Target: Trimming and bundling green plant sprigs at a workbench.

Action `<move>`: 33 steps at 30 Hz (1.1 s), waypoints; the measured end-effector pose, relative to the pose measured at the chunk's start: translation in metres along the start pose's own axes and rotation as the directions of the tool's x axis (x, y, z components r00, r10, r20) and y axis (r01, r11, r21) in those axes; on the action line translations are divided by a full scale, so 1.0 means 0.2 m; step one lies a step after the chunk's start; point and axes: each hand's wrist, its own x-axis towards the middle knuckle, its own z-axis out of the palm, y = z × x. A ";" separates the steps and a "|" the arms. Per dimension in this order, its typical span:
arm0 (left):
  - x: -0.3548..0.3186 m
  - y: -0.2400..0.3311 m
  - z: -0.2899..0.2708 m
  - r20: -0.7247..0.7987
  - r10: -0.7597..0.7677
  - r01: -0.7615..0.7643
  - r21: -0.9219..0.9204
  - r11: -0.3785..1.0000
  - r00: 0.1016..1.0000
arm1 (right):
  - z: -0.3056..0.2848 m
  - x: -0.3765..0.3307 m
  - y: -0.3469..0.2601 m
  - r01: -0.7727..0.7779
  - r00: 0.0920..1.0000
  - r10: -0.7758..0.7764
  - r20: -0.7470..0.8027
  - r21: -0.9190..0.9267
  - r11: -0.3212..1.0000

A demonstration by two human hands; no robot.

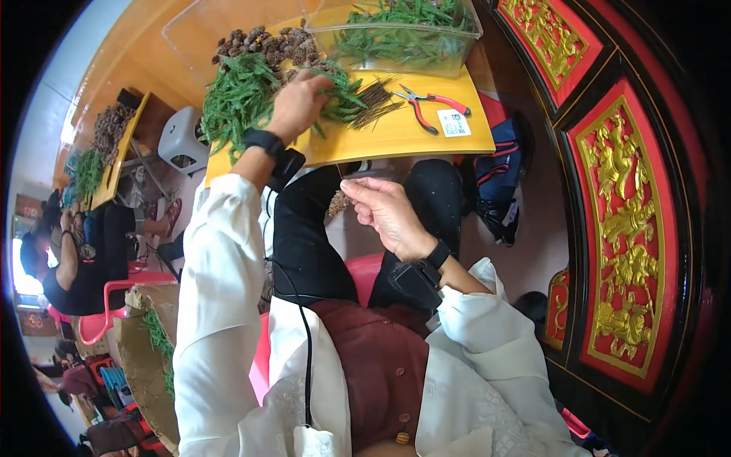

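Nearest, over the lap just short of the desk's (457, 141) near edge, the right hand (384, 213) is raised palm-inward with the wrist bent, thumb and forefinger pinched on a small brown pine cone (337, 202) and what looks like a thin wire above it. That grip is light and hangs over open space between the knees, so a slip of the fingertips would likely drop the cone to the floor under the desk.

Farther out, the left arm stretches forward, and the left hand (298, 103) lies knuckles-up on the desk's left part, fingers curled down into the green sprigs (240, 95); whether it has closed on a sprig I cannot tell. The sprigs spill toward the left edge, so a broad pull could sweep some off.

Beyond lie a bundle of wires (377, 99) and red-handled pliers (426, 107), then loose cones (266, 46) and a clear tub (396, 57) at the far edge.
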 end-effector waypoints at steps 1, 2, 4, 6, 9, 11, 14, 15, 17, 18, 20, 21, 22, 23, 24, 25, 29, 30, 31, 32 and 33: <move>0.02 0.01 0.03 0.024 0.054 -0.055 0.047 0.997 0.998 | 0.00 0.00 0.00 0.000 1.000 0.000 0.001 0.012 1.000; 0.05 0.02 0.04 0.024 0.061 -0.062 0.044 0.997 0.998 | -0.01 0.01 -0.01 0.002 1.000 -0.002 0.000 0.026 1.000; 0.09 0.03 0.05 0.074 -0.027 0.018 0.121 0.992 0.997 | -0.02 0.01 -0.02 0.010 1.000 -0.010 -0.005 0.041 0.999; 0.11 0.00 0.03 -0.018 -0.050 0.052 0.112 0.992 0.999 | -0.02 0.01 -0.04 0.011 1.000 -0.010 -0.013 0.047 0.999; 0.13 -0.09 -0.07 -0.167 -0.179 0.167 -0.087 0.982 0.969 | -0.02 0.01 -0.05 0.015 1.000 -0.015 -0.015 0.060 0.998; 0.12 -0.12 -0.12 -0.112 -0.354 0.285 -0.394 0.874 0.929 | -0.03 0.01 -0.06 0.013 1.000 -0.012 -0.011 0.066 0.998; 0.05 -0.24 -0.20 0.112 -0.544 0.447 -0.717 0.535 0.832 | -0.02 0.01 -0.06 0.000 1.000 0.000 -0.008 0.060 0.998; 0.01 -0.24 -0.22 0.224 -0.533 0.397 -0.887 0.234 0.816 | -0.02 0.01 -0.07 -0.005 1.000 0.006 -0.014 0.055 0.998; -0.09 -0.19 -0.27 0.324 -0.487 0.316 -0.943 -0.101 0.811 | -0.03 0.01 -0.07 -0.004 1.000 0.005 -0.004 0.052 0.999; -0.13 -0.14 -0.29 0.337 -0.492 0.289 -0.941 -0.174 0.802 | -0.03 0.02 -0.07 -0.003 1.000 0.003 0.001 0.051 0.999; -0.23 -0.03 -0.30 0.374 -0.497 0.233 -0.917 -0.324 0.783 | -0.05 0.02 -0.07 -0.008 1.000 0.009 -0.003 0.051 0.999; -0.28 -0.01 -0.28 0.392 -0.470 0.208 -0.894 -0.397 0.790 | -0.06 0.02 -0.07 0.022 1.000 -0.023 0.020 0.028 0.999; -0.33 0.02 -0.29 0.395 -0.476 0.207 -0.893 -0.400 0.785 | -0.05 0.02 -0.08 0.051 0.998 -0.051 0.047 0.006 0.999; -0.38 0.06 -0.29 0.399 -0.437 0.210 -0.883 -0.419 0.806 | -0.04 0.02 -0.08 0.080 0.994 -0.079 0.073 -0.015 0.997; -0.45 0.10 -0.31 0.394 -0.411 0.206 -0.879 -0.430 0.822 | -0.01 0.01 -0.09 0.078 0.993 -0.073 0.090 -0.057 0.995; -0.49 0.16 -0.30 0.419 -0.424 0.202 -0.861 -0.467 0.803 | -0.01 0.01 -0.10 0.071 0.995 -0.066 0.079 -0.059 0.996; -0.67 0.34 -0.28 0.463 -0.356 0.174 -0.773 -0.610 0.811 | 0.00 0.00 -0.12 0.193 0.970 -0.176 0.170 -0.093 0.977; -0.70 0.36 -0.25 0.482 -0.352 0.182 -0.760 -0.624 0.803 | -0.01 0.01 -0.12 0.178 0.975 -0.163 0.151 -0.093 0.980; -0.73 0.37 -0.22 0.506 -0.345 0.201 -0.746 -0.635 0.790 | -0.02 0.01 -0.12 0.208 0.970 -0.192 0.151 -0.103 0.973; -0.75 0.40 -0.22 0.519 -0.338 0.214 -0.739 -0.638 0.786 | -0.02 0.00 -0.14 0.250 0.960 -0.230 0.162 -0.114 0.962; -0.76 0.44 -0.23 0.532 -0.331 0.227 -0.732 -0.642 0.780 | -0.03 -0.01 -0.15 0.317 0.943 -0.297 0.152 -0.129 0.940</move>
